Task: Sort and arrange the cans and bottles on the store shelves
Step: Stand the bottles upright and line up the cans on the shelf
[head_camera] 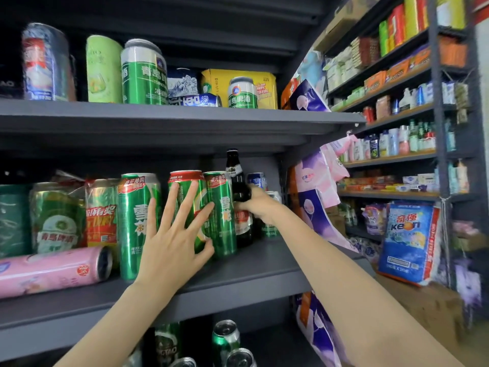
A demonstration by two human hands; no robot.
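On the middle shelf (238, 276), the left hand (172, 245) lies splayed flat against a thin, smooth green can (189, 207), light and dentable; beside it the right hand (258, 205) wraps a dark glass bottle (236, 186), heavy, slick, breakable, best held around its body

Grey shelves (185, 117) all the way across. Middle shelf: tall cans (137, 223) in bright green with red bands at the top and white characters, one after another. A pink can (53, 268) lies on its side, with a small red mark near its dark end. There is a dark brown bottle (238, 186) with a red label low down. Up top, a green and silver can (144, 72), a pale lime can (103, 70), and a yellow carton (264, 83). Off right, a blue bag (408, 239) with orange lettering.
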